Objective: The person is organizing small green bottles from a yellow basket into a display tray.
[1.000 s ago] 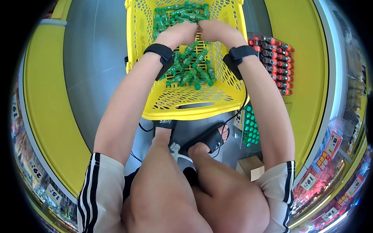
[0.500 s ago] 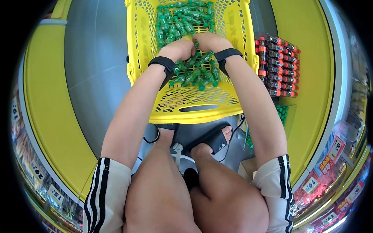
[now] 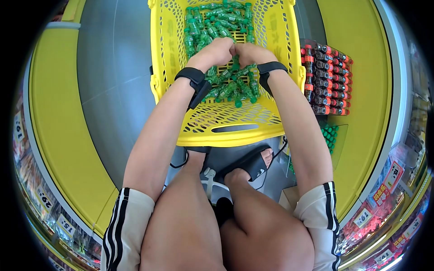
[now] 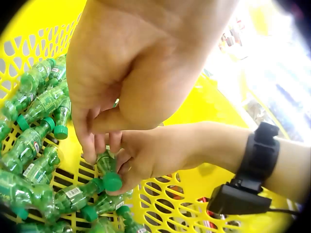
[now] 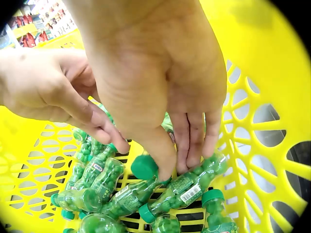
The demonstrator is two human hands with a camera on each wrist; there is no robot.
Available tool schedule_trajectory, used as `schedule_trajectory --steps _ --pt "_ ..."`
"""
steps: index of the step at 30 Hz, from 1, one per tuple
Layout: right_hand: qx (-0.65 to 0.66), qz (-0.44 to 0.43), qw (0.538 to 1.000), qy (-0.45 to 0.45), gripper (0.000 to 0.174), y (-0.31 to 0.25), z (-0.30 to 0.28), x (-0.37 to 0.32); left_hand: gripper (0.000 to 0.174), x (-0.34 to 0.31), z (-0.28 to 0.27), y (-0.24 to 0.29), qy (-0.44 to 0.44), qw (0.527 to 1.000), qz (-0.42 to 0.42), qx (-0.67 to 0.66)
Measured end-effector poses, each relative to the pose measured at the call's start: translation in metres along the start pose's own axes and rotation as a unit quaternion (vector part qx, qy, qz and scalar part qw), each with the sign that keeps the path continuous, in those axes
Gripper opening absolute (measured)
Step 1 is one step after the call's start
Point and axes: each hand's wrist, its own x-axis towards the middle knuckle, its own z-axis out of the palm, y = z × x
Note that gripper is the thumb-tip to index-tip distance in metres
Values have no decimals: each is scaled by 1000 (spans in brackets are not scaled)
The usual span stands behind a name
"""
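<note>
Small green bottles with green caps [image 3: 214, 31] lie in a yellow basket [image 3: 230, 140]. Over them, in the head view, my left hand [image 3: 218, 50] and right hand [image 3: 253, 54] meet at the fingers. My right hand holds a green-capped bottle [image 4: 108, 165], its cap [image 5: 144, 167] beside the thumb and pointing down; the hand hides most of its body. The left hand [image 4: 131, 73] is curled just above, fingertips close to that bottle. A green sliver [image 4: 115, 103] of a bottle shows between its thumb and fingers, the rest hidden.
Right of the basket stands a stack of dark bottles with red caps [image 3: 327, 79]. Below it a clear container [image 3: 332, 140] holds more green-capped bottles. Yellow shelf edges [image 3: 58, 113] run along both sides. My feet and a black cable [image 3: 178, 166] are below the basket.
Both hands have come back from the basket's far part, over the nearer bottles, and stay together. The basket shifts slightly right and down in the head view.
</note>
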Motion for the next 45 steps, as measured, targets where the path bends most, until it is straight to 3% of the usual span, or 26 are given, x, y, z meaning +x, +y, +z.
schedule_trajectory --steps 2,6,8,12,15,17,30,33,36,38,41,43,45 --pt "-19 -59 998 -5 53 2 0 0 44 -9 1 3 15 999 -12 44" --pt "35 -78 996 39 52 3 3 -2 42 -10 9 -4 63 997 -14 51" --pt "66 -68 996 1 47 1 -7 -12 51 -7 5 -3 13 997 -47 65" --pt "34 -88 996 4 43 4 -10 -21 57 -5 8 1 21 989 -118 90" --pt "28 -77 996 45 41 -2 -18 -27 57 0 13 -12 14 992 -102 75" --pt "179 -32 983 6 43 -7 -21 -31 62 4 15 -19 8 995 -71 75" --pt "143 -50 988 26 44 -8 -17 -29 60 5 16 -24 27 995 -56 77" --pt "175 9 984 -7 40 -23 -24 -37 63 4 18 -27 31 993 -38 105" --pt "98 40 994 -29 31 -35 -33 -52 69 3 12 -26 -4 992 -40 120" --pt "75 70 994 -26 27 -43 -41 -70 68 7 10 -33 2 987 17 160" --pt "62 84 994 24 28 -53 -50 -100 55 -11 -13 1 10 986 -2 165" --pt "55 97 994 12 29 -58 -58 -110 52 -18 -15 11 15 987 -21 158" --pt "48 108 993 2 31 -57 -56 -114 48 -23 -17 13 43 982 36 183"
